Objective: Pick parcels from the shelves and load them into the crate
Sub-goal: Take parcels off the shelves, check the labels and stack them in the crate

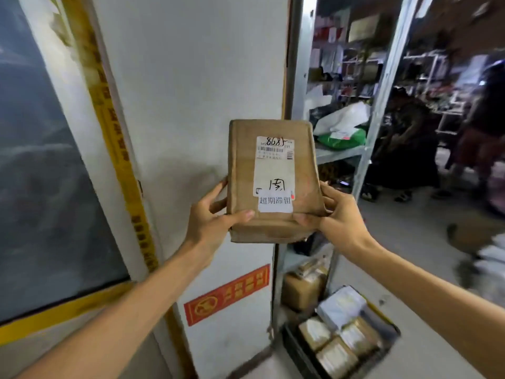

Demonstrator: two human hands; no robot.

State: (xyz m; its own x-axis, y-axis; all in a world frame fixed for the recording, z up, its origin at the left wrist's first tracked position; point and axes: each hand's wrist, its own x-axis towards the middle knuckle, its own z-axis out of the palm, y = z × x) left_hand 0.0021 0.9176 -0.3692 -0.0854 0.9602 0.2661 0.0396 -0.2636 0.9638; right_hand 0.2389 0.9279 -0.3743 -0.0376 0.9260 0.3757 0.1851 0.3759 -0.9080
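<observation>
You face a white wall (191, 77), with a metal shelving rack (382, 105) just to its right carrying a white bag (344, 119) and a green bag (344, 139). On the floor at the foot of the rack sits a dark crate (293, 348), holding several brown and white parcels (336, 356). You hold a brown cardboard parcel (243, 165) upright in front of the wall, well above the crate. Your left hand (210, 214) grips its lower left edge, thumb across the front. Your right hand (338, 214) clasps the lower right corner likewise. A white shipping label (273, 170) with handwritten digits sits on the front. A smaller white sticker (275, 201) overlaps the label's lower end.
</observation>
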